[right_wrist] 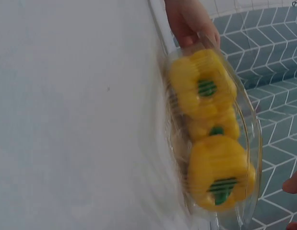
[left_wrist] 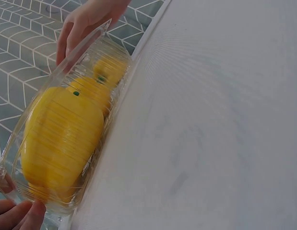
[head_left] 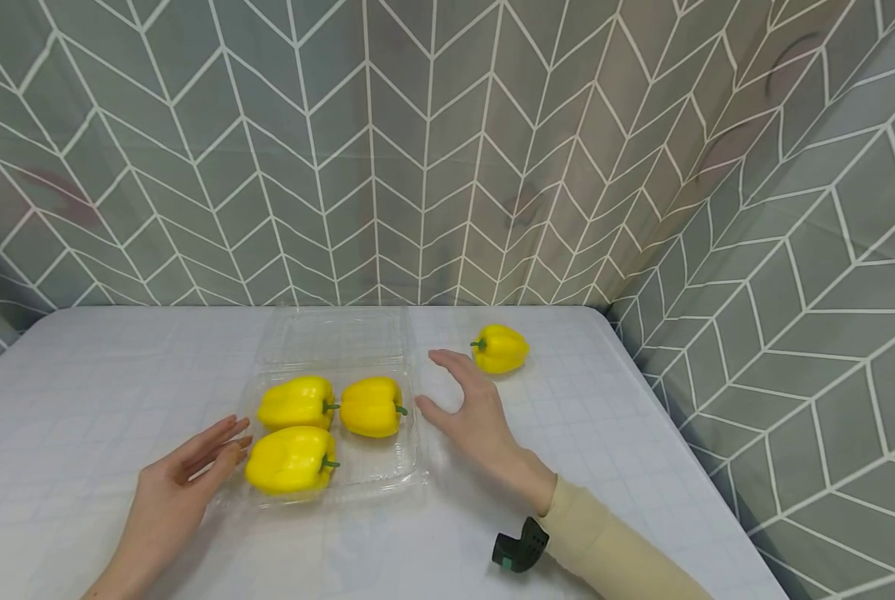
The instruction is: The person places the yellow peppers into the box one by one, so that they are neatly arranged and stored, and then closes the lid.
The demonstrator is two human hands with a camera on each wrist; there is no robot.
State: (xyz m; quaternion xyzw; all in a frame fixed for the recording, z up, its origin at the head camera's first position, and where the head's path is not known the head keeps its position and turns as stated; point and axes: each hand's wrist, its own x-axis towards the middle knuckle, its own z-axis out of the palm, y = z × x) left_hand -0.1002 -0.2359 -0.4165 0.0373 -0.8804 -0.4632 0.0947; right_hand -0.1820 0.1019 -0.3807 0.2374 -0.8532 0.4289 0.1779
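Observation:
A clear plastic clamshell container (head_left: 376, 467) stands on the table with its lid (head_left: 335, 335) folded back. Inside lie three yellow bell peppers: a back-left pepper (head_left: 293, 402), a front-left pepper (head_left: 290, 460) and a right pepper (head_left: 372, 407). My left hand (head_left: 185, 475) is at the container's left side, fingertips right at the rim and loosely bent. Right of the container, my right hand (head_left: 477, 412) hangs with thumb and fingers spread apart, holding nothing. A fourth yellow bell pepper (head_left: 500, 348) rests on the table just beyond its knuckles.
The white table (head_left: 102, 358) runs back to a grey curtain (head_left: 387, 150) with white chevron lines. More of this curtain (head_left: 815, 317) hangs along the right edge. A black wrist device (head_left: 521, 546) sits at the right sleeve (head_left: 612, 542).

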